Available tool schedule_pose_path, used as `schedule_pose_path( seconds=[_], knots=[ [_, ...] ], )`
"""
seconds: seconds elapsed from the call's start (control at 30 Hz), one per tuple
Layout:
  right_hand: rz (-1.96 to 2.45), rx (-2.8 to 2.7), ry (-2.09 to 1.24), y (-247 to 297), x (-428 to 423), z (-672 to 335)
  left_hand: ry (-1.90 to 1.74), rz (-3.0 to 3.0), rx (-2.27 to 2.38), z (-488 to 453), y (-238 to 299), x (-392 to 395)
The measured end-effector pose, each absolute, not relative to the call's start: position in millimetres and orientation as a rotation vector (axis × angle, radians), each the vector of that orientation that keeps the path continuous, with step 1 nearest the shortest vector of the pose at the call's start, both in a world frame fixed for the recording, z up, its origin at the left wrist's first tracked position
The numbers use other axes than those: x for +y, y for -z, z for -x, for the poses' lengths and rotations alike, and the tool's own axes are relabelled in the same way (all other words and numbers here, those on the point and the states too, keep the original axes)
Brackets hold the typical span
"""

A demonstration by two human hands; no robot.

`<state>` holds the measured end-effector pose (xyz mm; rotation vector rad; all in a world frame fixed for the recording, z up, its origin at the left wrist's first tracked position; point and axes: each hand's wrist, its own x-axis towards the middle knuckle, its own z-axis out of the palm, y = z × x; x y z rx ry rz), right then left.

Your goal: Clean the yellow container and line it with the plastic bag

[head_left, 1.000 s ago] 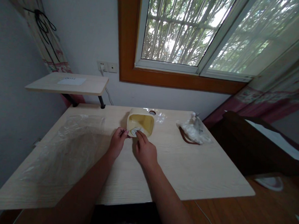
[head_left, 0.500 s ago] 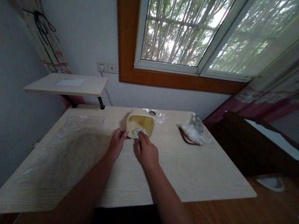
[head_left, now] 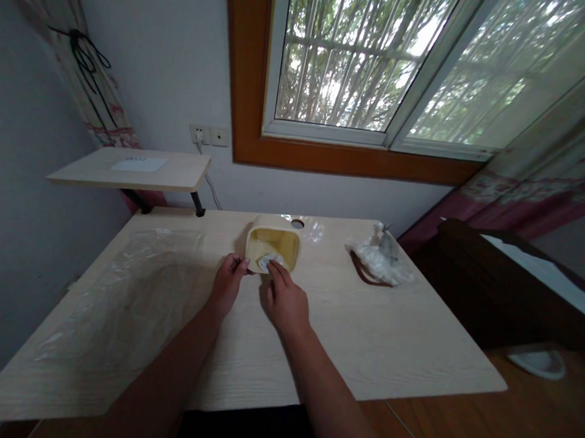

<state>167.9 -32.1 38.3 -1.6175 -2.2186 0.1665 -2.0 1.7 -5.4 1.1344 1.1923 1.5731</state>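
- Fingers point(head_left: 278, 275) of the right hand point(head_left: 289, 307) lie close together, tips on a crumpled white wad point(head_left: 265, 260); whether they pinch it or merely press on it, I cannot tell.
- Left hand point(head_left: 226, 286): thumb and fingertips nearly meet, gripping the lower left corner of a pale yellow, rounded-rectangular container point(head_left: 274, 229).
- This container sits between and just beyond both sets of fingers, on a pale wood-grain table point(head_left: 388, 346), its open mouth facing them; the wad is inside, against the near wall.
- Just beyond the container from the fingers, slightly right, is a round hole point(head_left: 297, 224) in the table.
- Left of the left fingers, a clear, wrinkled plastic sheet or bag point(head_left: 137, 295) lies flat.
- Well to the right of the right fingers rests a bunched clear plastic bag with whitish contents point(head_left: 382, 259), a curved brown strip point(head_left: 359, 270) along its near side.
- Farther off, up and left from the fingers, stands a pale wooden shelf on black legs point(head_left: 185, 171), bearing a white paper sheet point(head_left: 139, 164).
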Motion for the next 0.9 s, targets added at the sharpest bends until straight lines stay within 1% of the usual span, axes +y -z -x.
schedule_pose_path(
  seconds=[0.47, 0.9],
  knots=[
    [1.538, -2.257, -0.218, -35.7, -32.0, -167.2, -1.567, -1.142, 1.202, 1.2, -0.3, -2.6],
    [1.504, -2.204, -0.201, -30.5, -34.6, -166.1, -1.563, -1.153, 1.228, 3.0, 1.5, -2.6]
  ],
)
